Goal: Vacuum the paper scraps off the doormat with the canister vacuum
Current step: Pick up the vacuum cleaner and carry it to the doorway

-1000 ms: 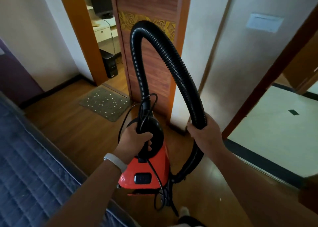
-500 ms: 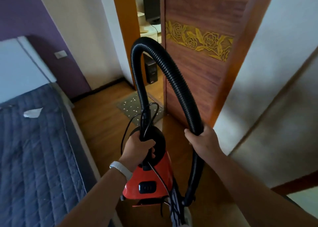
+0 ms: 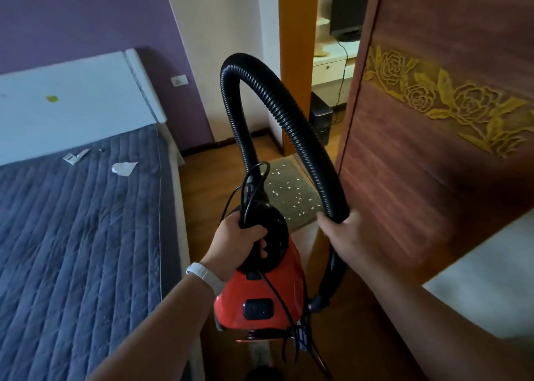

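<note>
Red vacuum [image 3: 260, 302], carried: left hand [image 3: 237, 245] gripping its black handle [image 3: 268, 236]; right hand [image 3: 344, 233] clasping the hose [image 3: 289, 114]; scrap-strewn doormat [image 3: 291, 190] ahead beside the door [image 3: 433, 149].

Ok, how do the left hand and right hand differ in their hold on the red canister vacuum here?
The left hand grips the black top handle of the red canister vacuum, thin black cord caught in its grasp; the right hand grips the black ribbed hose. The left wrist wears a white band; the right wrist is bare. Both curl round parts of the same machine.
</note>
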